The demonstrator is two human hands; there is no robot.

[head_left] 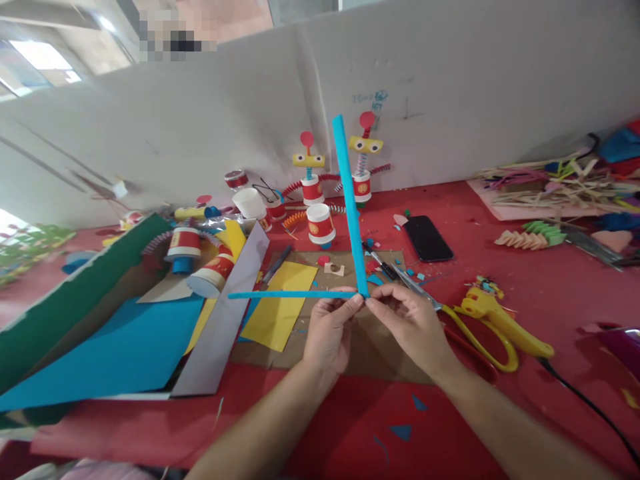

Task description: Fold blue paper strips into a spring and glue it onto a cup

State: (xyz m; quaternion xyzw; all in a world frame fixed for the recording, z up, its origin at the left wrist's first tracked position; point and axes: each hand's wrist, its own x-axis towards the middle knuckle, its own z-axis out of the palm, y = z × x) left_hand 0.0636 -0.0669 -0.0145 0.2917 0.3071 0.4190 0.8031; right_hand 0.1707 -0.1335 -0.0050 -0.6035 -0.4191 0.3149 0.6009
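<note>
Two blue paper strips point(351, 207) meet in an L at my fingertips, one rising away from me and the other stretching left. My left hand point(330, 327) pinches the corner where they join, thumb on top. From the other side, my right hand point(410, 323) pinches the same corner with thumb and forefinger. Beneath the hands lies a brown cardboard sheet point(315, 360) with a yellow paper piece point(280, 303) on it. Beyond the strips stand two paper-cup figures point(313, 190) with yellow eye pieces and coiled arms, and a loose red-and-white paper cup point(321, 223).
At right lie yellow-handled scissors point(485, 337), a yellow glue gun point(505, 320) with a black cord, and a black phone point(429, 238). A green-sided box point(75, 300) at left holds blue paper point(110, 347) and cup figures. A grey partition point(450, 93) closes off the back.
</note>
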